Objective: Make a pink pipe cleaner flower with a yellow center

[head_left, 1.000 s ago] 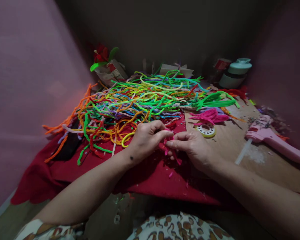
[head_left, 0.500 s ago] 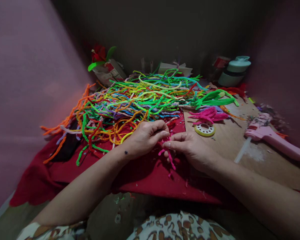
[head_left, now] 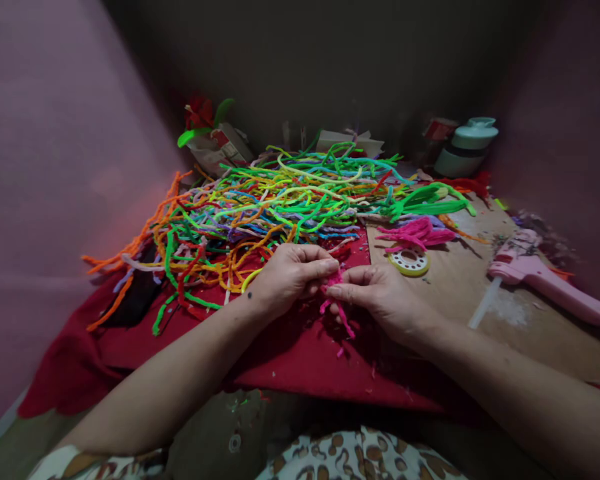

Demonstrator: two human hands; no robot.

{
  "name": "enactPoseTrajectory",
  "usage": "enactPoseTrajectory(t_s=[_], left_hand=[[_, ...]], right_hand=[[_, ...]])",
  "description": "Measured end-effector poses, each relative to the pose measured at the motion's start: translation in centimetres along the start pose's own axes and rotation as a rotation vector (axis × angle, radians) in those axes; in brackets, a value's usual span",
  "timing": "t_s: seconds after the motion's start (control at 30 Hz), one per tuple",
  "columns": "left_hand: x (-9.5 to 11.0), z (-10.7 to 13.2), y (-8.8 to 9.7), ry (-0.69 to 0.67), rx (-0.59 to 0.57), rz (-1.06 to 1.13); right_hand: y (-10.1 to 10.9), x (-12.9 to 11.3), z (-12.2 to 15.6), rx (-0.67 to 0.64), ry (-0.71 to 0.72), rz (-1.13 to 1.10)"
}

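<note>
A pink pipe cleaner piece, bent with ends hanging down, is pinched between my two hands above the red cloth. My left hand grips its upper part between thumb and forefinger. Close beside it, my right hand pinches the same piece lower down, thumb on top. Part of the pink piece is hidden by my fingers. Behind my hands lies a large tangled pile of coloured pipe cleaners. A bundle of pink pipe cleaners rests to the right on the board.
On the brown board lie a yellow-rimmed tape spool and a pink glue gun with a glue stick. A pale green jar stands at the back right. Behind the pile at left is a box beside a red flower.
My left fingertips have closed in on the pink piece, the thumb now meeting the forefinger nearer my right hand. The right hand has hardly moved.
</note>
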State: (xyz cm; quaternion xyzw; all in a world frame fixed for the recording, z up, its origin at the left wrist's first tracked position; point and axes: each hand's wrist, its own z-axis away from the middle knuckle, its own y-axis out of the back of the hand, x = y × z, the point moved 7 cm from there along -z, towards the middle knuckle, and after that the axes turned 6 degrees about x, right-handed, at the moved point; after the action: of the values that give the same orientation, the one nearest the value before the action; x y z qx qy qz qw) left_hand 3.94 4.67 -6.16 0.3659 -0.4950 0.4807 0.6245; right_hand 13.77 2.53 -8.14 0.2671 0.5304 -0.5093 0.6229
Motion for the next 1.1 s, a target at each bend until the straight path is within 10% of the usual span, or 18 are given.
enactPoseTrajectory(t_s=[0.43,0.73,1.1], left_hand=[[0.3,0.5,-0.8,0.075,-0.102,-0.293],[3.7,3.5,-1.9,-1.046,0.197,-1.227],[3.8,4.2,-3.4,-1.314,0.218,-1.601]], right_hand=[[2.3,-2.6,-0.2,0.272,0.264,0.092],[2.3,-2.0,-0.2,0.303,0.203,0.145],[2.7,-1.3,-0.9,0.231,0.218,0.112]])
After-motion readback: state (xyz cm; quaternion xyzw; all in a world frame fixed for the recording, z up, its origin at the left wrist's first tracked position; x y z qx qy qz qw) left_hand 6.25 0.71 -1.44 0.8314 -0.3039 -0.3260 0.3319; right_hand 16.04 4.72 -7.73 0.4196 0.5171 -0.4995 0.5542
